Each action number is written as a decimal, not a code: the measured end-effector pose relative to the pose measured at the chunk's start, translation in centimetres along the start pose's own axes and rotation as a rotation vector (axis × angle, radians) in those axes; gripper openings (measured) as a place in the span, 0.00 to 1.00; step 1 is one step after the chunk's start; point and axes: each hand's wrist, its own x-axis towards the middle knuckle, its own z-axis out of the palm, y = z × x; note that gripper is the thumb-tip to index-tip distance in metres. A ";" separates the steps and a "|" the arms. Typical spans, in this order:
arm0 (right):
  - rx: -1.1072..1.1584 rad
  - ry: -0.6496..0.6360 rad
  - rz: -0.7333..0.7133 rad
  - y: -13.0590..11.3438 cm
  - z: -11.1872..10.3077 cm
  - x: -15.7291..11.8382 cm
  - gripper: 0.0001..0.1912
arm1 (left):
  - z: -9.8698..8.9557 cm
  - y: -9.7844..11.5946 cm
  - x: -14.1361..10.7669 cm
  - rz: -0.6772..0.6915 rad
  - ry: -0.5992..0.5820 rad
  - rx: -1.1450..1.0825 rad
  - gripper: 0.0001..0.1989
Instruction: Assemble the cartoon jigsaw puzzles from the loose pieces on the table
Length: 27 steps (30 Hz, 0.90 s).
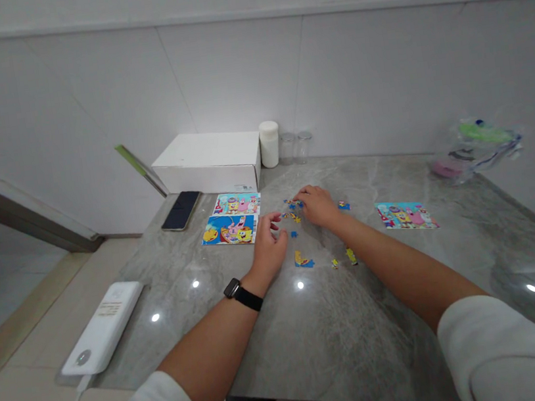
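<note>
My left hand [270,245] hovers or rests beside the picture cards, fingers apart and slightly curled with nothing visible in them. A small group of jigsaw puzzle pieces [293,215] lies just past its fingertips. My right hand [318,205] reaches in from the other side, fingers bent together at a puzzle piece [300,204]; the grip itself is partly hidden. Nearer to me lie a joined yellow and blue section [302,260], a single blue piece [294,234] and yellow pieces [352,256]. Another blue piece [344,205] shows beyond my right wrist.
Left of my hands are a cartoon picture card [230,229] and a phone [181,210]. A white box [206,159], white bottle [269,144] and two glasses [303,147] stand by the wall. Another card [406,215] and a plastic bag [477,151] lie right; a white power strip [104,330] sits left.
</note>
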 end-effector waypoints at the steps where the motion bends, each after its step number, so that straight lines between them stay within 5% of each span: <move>1: -0.009 -0.008 0.001 0.0 0.1 0.3 0.24 | 0.0 0.0 0.0 0.002 -0.002 -0.001 0.21; 10: 0.027 -0.047 -0.037 0.7 0.4 2.8 0.27 | 0.0 0.1 0.0 -0.006 -0.011 0.009 0.20; 17: 0.004 -0.068 0.070 3.4 0.5 3.0 0.18 | 0.0 0.3 -0.2 -0.011 -0.027 0.001 0.20; 27: 0.026 -0.060 -0.022 2.8 1.3 2.9 0.25 | 0.1 0.1 -0.2 -0.017 -0.034 -0.011 0.20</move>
